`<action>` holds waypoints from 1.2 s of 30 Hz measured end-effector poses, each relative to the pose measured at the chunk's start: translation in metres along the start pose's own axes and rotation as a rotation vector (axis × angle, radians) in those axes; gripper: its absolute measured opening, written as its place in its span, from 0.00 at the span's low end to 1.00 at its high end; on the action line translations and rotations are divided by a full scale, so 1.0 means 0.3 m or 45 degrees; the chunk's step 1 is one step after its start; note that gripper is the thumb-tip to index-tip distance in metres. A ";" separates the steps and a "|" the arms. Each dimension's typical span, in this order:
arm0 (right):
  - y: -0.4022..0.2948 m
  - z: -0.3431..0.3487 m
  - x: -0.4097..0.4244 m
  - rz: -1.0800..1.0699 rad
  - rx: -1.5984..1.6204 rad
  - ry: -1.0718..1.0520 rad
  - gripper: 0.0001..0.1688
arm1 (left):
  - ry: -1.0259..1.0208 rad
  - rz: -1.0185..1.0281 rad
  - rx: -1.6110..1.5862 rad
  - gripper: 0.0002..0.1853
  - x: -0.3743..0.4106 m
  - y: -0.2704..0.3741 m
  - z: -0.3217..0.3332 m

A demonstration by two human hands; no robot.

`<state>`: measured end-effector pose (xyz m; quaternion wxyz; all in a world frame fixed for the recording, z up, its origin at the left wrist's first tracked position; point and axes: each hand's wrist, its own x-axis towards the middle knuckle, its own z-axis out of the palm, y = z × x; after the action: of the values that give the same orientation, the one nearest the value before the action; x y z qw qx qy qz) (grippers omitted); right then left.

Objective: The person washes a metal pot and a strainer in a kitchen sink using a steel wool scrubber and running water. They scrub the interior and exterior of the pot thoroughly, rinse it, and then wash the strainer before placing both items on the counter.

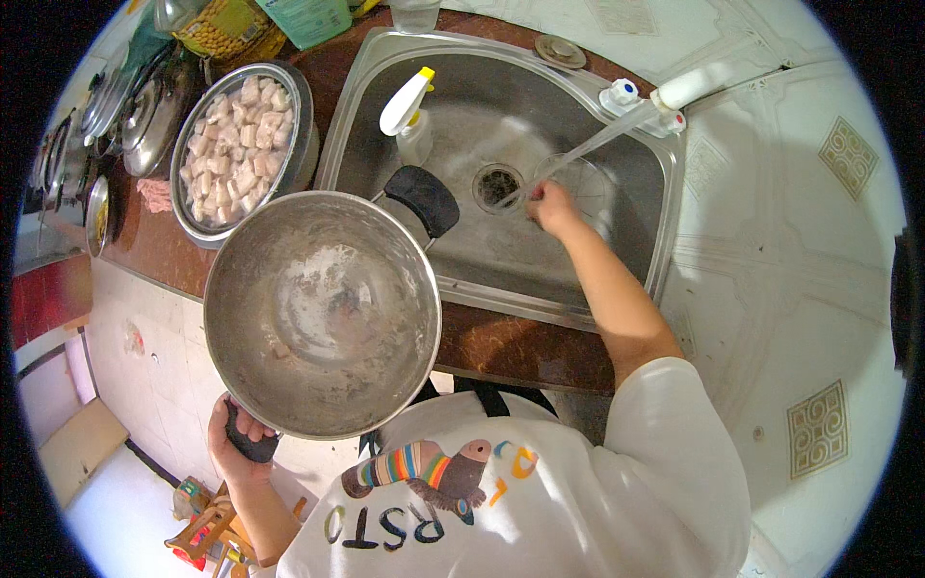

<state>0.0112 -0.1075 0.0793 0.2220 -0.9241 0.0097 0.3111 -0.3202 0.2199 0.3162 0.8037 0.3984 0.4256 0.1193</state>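
Observation:
My left hand (pixel 242 437) grips one black handle of a deep two-handled metal wok (pixel 325 311). The wok tilts so its inside faces me; its base is stained and worn. Its other black handle (pixel 423 202) reaches over the near left part of the stainless steel sink (pixel 448 285). Down in the sink, my right hand (pixel 555 209) has its fingers closed at a clear plastic hose (pixel 611 134) that runs from the tap (pixel 686 85). The hose end points towards the drain (pixel 498 186). The fingertips are partly hidden.
A spray bottle (pixel 413 137) stands in the sink. Left of it, a metal bowl (pixel 302 108) holds cubed raw meat (pixel 242 144) on the brown counter (pixel 159 249). Lidded pots (pixel 148 134) and an oil bottle (pixel 224 29) crowd behind. A drain cover (pixel 560 50) lies on the back edge.

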 end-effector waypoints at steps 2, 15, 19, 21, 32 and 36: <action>0.070 -0.057 -0.012 -0.072 -0.562 0.224 0.15 | 0.017 -0.020 -0.039 0.10 -0.007 0.006 -0.006; 0.060 -0.039 -0.126 -0.088 0.210 -0.493 0.16 | -0.116 0.008 -0.086 0.09 -0.041 -0.013 -0.020; 0.088 0.042 -0.040 0.103 0.537 -0.717 0.18 | -0.038 0.036 -0.011 0.10 -0.082 0.009 -0.029; 0.060 0.007 -0.097 0.020 1.002 -0.856 0.19 | -0.041 0.072 0.055 0.10 -0.102 0.015 -0.049; 0.021 0.034 -0.197 0.414 1.098 -0.874 0.17 | 0.093 0.002 -0.150 0.08 -0.087 0.006 -0.155; -0.069 -0.018 -0.268 0.225 1.348 -1.084 0.17 | 0.138 -0.029 -0.194 0.08 -0.059 -0.001 -0.212</action>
<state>-0.0474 -0.1008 0.1381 0.6021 -0.4841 0.1476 0.6175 -0.3804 0.2445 0.3060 0.8088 0.3241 0.4627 0.1635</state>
